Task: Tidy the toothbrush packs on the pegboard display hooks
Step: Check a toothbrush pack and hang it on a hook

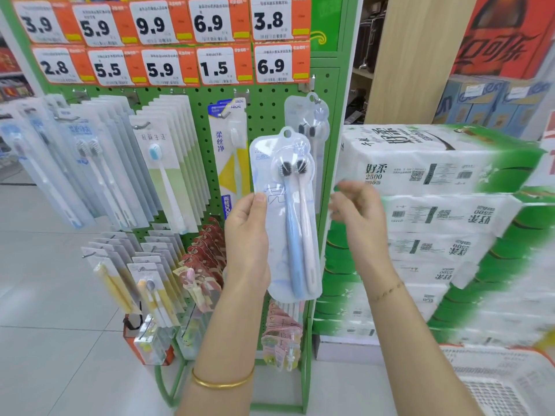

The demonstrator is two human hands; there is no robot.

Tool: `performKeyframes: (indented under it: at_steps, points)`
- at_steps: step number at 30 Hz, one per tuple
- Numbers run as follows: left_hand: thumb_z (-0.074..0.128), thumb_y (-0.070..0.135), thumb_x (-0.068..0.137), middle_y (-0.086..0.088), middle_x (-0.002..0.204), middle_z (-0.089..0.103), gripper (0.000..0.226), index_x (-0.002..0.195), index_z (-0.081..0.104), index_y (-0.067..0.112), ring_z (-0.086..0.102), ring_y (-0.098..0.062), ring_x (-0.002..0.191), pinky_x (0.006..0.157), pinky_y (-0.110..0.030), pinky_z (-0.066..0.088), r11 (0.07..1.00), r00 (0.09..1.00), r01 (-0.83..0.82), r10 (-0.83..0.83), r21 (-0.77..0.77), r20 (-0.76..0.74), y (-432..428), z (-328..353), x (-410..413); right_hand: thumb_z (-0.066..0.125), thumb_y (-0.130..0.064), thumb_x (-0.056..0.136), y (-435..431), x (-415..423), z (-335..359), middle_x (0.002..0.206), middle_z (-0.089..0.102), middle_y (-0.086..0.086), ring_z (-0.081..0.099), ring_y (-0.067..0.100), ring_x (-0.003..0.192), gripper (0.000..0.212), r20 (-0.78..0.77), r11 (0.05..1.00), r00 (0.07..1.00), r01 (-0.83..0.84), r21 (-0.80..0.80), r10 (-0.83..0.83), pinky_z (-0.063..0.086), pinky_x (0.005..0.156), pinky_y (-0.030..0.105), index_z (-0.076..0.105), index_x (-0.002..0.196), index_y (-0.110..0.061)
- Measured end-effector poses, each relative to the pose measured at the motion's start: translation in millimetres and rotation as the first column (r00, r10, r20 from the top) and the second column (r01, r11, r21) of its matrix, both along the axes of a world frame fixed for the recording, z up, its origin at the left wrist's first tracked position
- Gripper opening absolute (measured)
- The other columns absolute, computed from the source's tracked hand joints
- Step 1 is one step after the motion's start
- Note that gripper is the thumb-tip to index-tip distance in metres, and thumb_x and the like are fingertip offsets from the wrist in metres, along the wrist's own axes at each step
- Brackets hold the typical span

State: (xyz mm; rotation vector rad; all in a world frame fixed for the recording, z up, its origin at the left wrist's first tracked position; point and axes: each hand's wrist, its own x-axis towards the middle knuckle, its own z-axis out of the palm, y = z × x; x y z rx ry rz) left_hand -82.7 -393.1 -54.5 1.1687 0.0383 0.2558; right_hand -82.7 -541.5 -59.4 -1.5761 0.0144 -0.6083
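Nearest my view, a forearm with a gold bangle (222, 382) rises from the bottom edge to the left hand (247, 235). That hand grasps a toothbrush pack (285, 211) by its left edge, thumb on the front, fingers behind. The pack stands upright in the air, off any hook, in front of the green pegboard (264, 115). It holds two brushes, one blue and one pale, heads up. I judge it is held upright and face-out so that the hang hole (288, 133) at its top can meet a hook.

The right hand (357, 214) hangs just beside the pack's right edge, not touching it. It is blurred, but its fingers look loosely spread and empty. I take it as ready to steady the pack or guide the hole.

Above and behind the held pack, a matching pack (312, 127) hangs on a hook (315, 100) at the board's upper right, under a tag (271, 66) reading 6.9. That hook is the likely home, since the goods match. To the left, other packs (144, 163) hang in files on their own hooks.

To the right stands a stack of tissue bales (435, 163), and a white basket (510, 385) sits in the lower right corner.
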Motion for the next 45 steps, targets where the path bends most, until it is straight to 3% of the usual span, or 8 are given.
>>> performKeyframes:
  at_steps: [5, 10, 26, 30, 34, 39, 42, 45]
  points:
    - [0.053, 0.026, 0.096, -0.019, 0.105, 0.065, 0.024, 0.103, 0.064, 0.005, 0.059, -0.031, 0.102, 0.101, -0.059, 0.041, 1.0, 0.998, 0.002, 0.0, 0.028, -0.062, -21, -17, -11, 0.056, -0.039, 0.084, 5, -42, -39, 0.105, 0.068, 0.001, 0.063, 0.015, 0.094, 0.033, -0.123, 0.979, 0.972, -0.205, -0.003, 0.203, 0.051, 0.085, 0.037, 0.065, 0.108, -0.018]
    - [0.056, 0.024, 0.095, -0.008, 0.098, 0.068, 0.019, 0.103, 0.062, 0.008, 0.062, -0.012, 0.085, 0.08, -0.031, 0.051, 0.962, 0.998, -0.003, -0.013, 0.275, 0.054, -32, -28, -27, 0.059, -0.026, 0.083, 1, -55, -57, 0.093, 0.07, 0.008, 0.062, 0.017, 0.083, 0.018, -0.146, 0.974, 0.966, -0.199, 0.11, 0.214, 0.051, 0.08, 0.044, 0.07, 0.096, -0.017]
    - [0.076, 0.035, 0.071, 0.01, 0.138, 0.046, 0.09, 0.145, 0.025, 0.03, 0.047, -0.009, 0.127, 0.103, -0.044, 0.043, 0.694, 0.929, 0.258, -0.368, 0.672, 0.024, -18, -55, -30, 0.06, -0.007, 0.089, -8, -64, -63, 0.076, 0.069, -0.004, 0.062, 0.009, 0.071, 0.01, -0.134, 0.955, 0.976, -0.129, 0.266, 0.17, 0.051, 0.067, 0.021, 0.068, 0.091, -0.013]
    - [0.081, 0.035, 0.07, 0.008, 0.157, 0.018, 0.116, 0.146, -0.005, 0.047, 0.021, -0.001, 0.141, 0.116, -0.032, 0.023, 0.547, 0.906, 0.266, -0.423, 0.793, -0.012, -19, -62, -38, 0.062, -0.012, 0.09, -12, -61, -64, 0.072, 0.064, -0.002, 0.055, 0.014, 0.071, 0.007, -0.161, 0.946, 0.984, -0.017, 0.323, 0.073, 0.047, 0.067, 0.028, 0.068, 0.089, -0.015]
    - [0.078, 0.043, 0.072, 0.018, 0.156, -0.017, 0.104, 0.143, 0.003, 0.048, -0.013, 0.005, 0.14, 0.115, -0.023, 0.003, 0.163, 0.822, 0.068, -0.569, 0.984, 0.037, -18, -65, -46, 0.057, -0.012, 0.093, -20, -59, -64, 0.064, 0.059, -0.002, 0.051, 0.009, 0.058, 0.012, -0.205, 0.876, 0.979, 0.107, 0.471, -0.009, 0.045, 0.061, 0.026, 0.065, 0.084, -0.01]
    - [0.075, 0.033, 0.076, 0.019, 0.157, -0.006, 0.1, 0.148, 0.007, 0.04, -0.015, -0.003, 0.144, 0.119, -0.034, 0.009, -0.004, 0.762, -0.03, -0.648, 1.0, 0.021, -27, -74, -46, 0.057, -0.014, 0.093, -24, -58, -68, 0.071, 0.058, 0.008, 0.053, 0.015, 0.061, 0.016, -0.282, 0.83, 0.959, 0.158, 0.536, 0.0, 0.048, 0.062, 0.03, 0.063, 0.08, -0.008]
    - [0.058, 0.008, 0.089, 0.017, 0.151, 0.028, 0.072, 0.148, 0.025, 0.034, 0.023, 0.006, 0.137, 0.113, -0.018, 0.023, 0.155, 0.786, 0.032, -0.615, 0.987, 0.071, -29, -71, -47, 0.055, -0.019, 0.095, -27, -58, -69, 0.07, 0.062, 0.005, 0.057, 0.015, 0.06, 0.018, -0.294, 0.834, 0.956, 0.141, 0.534, 0.026, 0.053, 0.058, 0.026, 0.066, 0.084, -0.008]
    - [0.052, 0.014, 0.096, 0.027, 0.107, 0.059, 0.035, 0.122, 0.053, 0.039, 0.055, 0.014, 0.091, 0.079, -0.006, 0.042, 0.644, 0.911, 0.259, -0.411, 0.72, 0.039, -31, -65, -48, 0.056, -0.032, 0.094, -24, -57, -72, 0.103, 0.063, 0.005, 0.063, 0.017, 0.087, 0.03, -0.348, 0.893, 0.937, 0.145, 0.426, 0.014, 0.057, 0.073, 0.029, 0.06, 0.113, -0.01]
